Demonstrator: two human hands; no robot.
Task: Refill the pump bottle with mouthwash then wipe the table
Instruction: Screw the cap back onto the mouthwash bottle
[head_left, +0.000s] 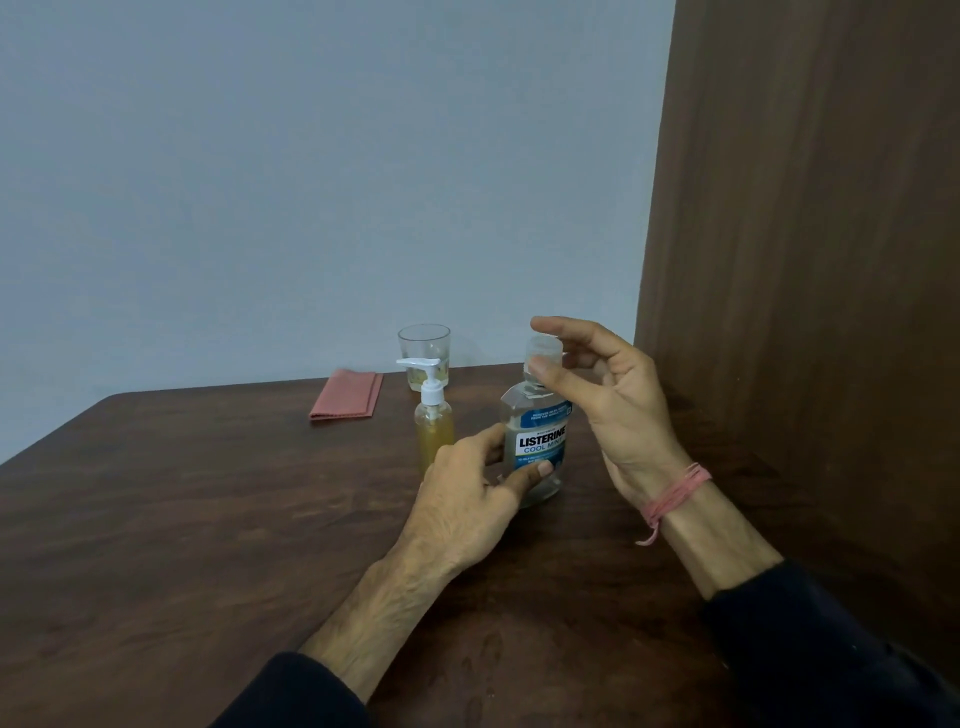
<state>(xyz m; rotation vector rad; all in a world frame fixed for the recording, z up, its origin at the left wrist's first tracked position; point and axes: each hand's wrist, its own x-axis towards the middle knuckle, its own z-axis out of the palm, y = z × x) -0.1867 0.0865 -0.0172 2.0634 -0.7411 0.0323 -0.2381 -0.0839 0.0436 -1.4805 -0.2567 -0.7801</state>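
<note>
A clear mouthwash bottle (540, 441) with a blue-and-white label stands upright on the dark wooden table (208, 519). My left hand (467, 499) grips its lower body from the left. My right hand (597, 395) pinches the bottle's clear cap (544, 349) between thumb and forefinger; whether the cap is seated on the neck or lifted I cannot tell. Just left of it stands a pump bottle (432, 415) with a white pump head and yellowish liquid. A folded pink cloth (347, 396) lies flat farther back on the left.
A clear drinking glass (423, 356) with a little yellowish liquid stands behind the pump bottle near the table's back edge. A brown wooden panel (805, 260) rises along the right side, and a plain grey wall lies behind.
</note>
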